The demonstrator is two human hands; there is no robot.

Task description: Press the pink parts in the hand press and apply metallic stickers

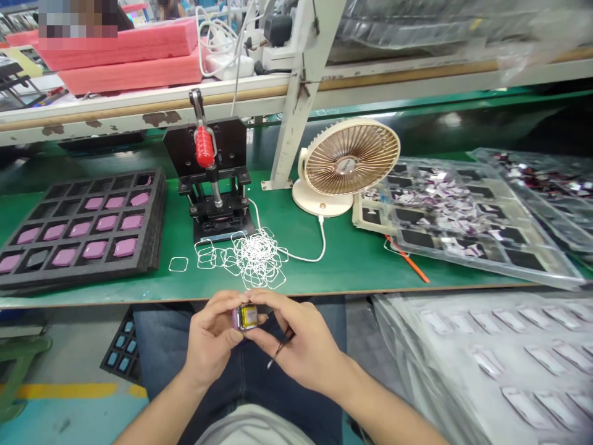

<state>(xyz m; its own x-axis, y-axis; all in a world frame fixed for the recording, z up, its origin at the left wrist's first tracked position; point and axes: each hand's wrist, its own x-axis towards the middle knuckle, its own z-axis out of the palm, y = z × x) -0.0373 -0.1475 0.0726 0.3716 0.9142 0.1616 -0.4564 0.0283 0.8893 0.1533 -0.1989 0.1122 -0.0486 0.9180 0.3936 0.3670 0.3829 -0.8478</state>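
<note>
Both my hands meet over my lap, just below the bench's front edge. My left hand (214,337) is closed around a small purple case with a yellow-and-silver inside (244,317). My right hand (293,343) pinches the same piece from the right with its fingertips, and a thin dark tool like tweezers (279,350) is tucked against its palm. A heap of thin white square gaskets (254,258) lies on the green bench just beyond my hands. Behind the heap stands a black hand press with a red handle (210,179).
A black foam tray (83,225) with several purple cases sits at the left. A beige desk fan (345,164) stands right of the press, its white cable looping forward. Clear plastic trays (467,216) with small parts fill the right, an orange stick (407,259) beside them.
</note>
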